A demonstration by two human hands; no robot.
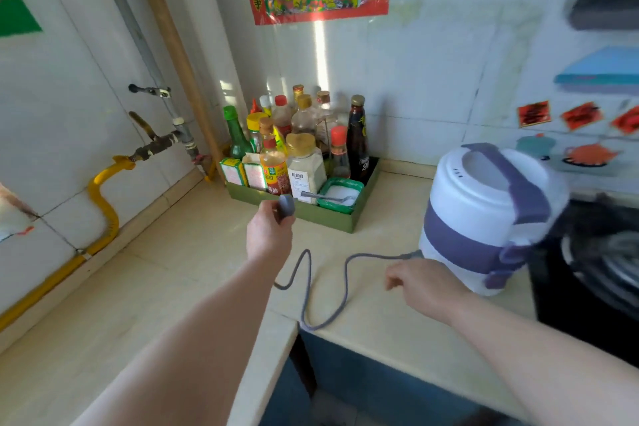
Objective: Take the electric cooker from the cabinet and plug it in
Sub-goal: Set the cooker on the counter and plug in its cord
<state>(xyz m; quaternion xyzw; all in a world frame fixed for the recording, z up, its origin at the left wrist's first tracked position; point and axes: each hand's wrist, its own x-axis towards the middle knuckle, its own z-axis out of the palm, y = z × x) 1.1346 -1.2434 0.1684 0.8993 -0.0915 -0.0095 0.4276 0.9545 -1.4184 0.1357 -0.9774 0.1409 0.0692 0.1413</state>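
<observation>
The electric cooker (484,214), white with purple bands and a purple handle, stands on the beige counter (193,252) at the right, beside the black stove. Its grey cord (311,287) loops across the counter from the cooker's base. My left hand (269,235) is raised over the counter and grips the grey plug (287,206) at the cord's end, just in front of the condiment tray. My right hand (425,284) hovers low by the cooker's base near where the cord enters, fingers loosely curled, holding nothing. No socket is in view.
A green tray (311,211) full of several sauce bottles and jars sits in the counter's back corner. A yellow gas hose (103,197) and pipes run along the left wall. A black stove (594,273) lies at the right. The counter's inner corner edge is below the cord.
</observation>
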